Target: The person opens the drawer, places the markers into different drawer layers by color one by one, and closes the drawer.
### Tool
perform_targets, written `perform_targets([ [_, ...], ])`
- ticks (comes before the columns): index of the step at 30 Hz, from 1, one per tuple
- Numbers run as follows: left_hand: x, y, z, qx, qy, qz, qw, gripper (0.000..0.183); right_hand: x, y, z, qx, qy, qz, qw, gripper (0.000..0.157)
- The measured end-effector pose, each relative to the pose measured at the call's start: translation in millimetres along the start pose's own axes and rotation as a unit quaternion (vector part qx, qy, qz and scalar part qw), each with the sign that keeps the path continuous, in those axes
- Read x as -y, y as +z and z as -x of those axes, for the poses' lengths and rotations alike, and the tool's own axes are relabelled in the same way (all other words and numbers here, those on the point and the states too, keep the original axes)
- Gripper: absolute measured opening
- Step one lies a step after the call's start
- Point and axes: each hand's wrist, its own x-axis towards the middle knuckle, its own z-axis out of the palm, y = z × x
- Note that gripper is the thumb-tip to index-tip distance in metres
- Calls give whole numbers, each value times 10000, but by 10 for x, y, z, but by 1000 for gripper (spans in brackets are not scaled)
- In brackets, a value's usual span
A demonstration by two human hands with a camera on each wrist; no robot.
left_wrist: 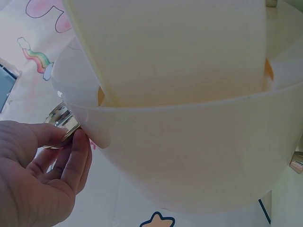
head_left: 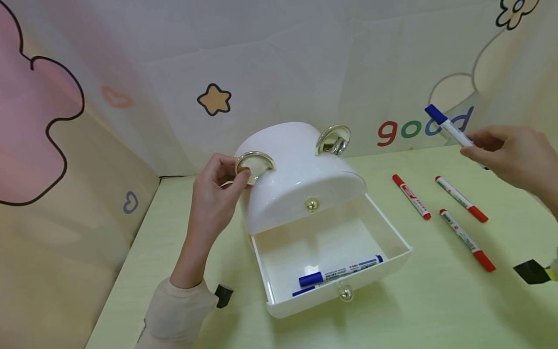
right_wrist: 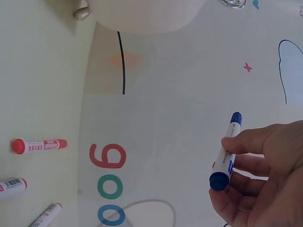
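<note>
A white rounded box [head_left: 283, 145] with two gold ear-shaped rings stands on the table, its drawer [head_left: 322, 232] pulled out. My left hand [head_left: 215, 194] pinches the left gold ear [head_left: 257, 165] between thumb and fingers; the left wrist view shows the same hold on the ear [left_wrist: 64, 120]. Over the table's right side, my right hand [head_left: 514, 152] holds a blue-capped marker [head_left: 455, 132] up in the air, apart from the box. In the right wrist view thumb and fingers grip that marker [right_wrist: 226, 153]. Two blue markers [head_left: 340, 274] lie along the drawer's front wall.
Three red-capped markers [head_left: 411, 197] lie on the green table [head_left: 436, 310] to the right of the box. Behind it hangs a pale printed cloth [head_left: 279, 63] with a star and coloured letters. A gold knob [head_left: 346, 293] sticks out from the drawer front.
</note>
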Motion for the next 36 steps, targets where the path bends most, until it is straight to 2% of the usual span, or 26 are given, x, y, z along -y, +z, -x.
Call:
perform_targets([
  [9,-8,-1,7,-2,21,-1,10000,17,201,-86,101,-160,-55,-41,9998,27],
  [16,-11,-1,9,-4,11,43,10000,17,357,-132,208,-234,-324,43,9992,25],
  [24,-25,2,12,-8,-20,38,10000,17,532,-103,352,-404,-771,-148,9961,22],
  [29,-25,10,12,15,-24,49,10000,16,658,-92,483,-677,-1255,-67,9898,23],
  [36,-27,13,13,-1,-37,60,10000,17,821,-75,611,-572,-1806,116,9818,24],
])
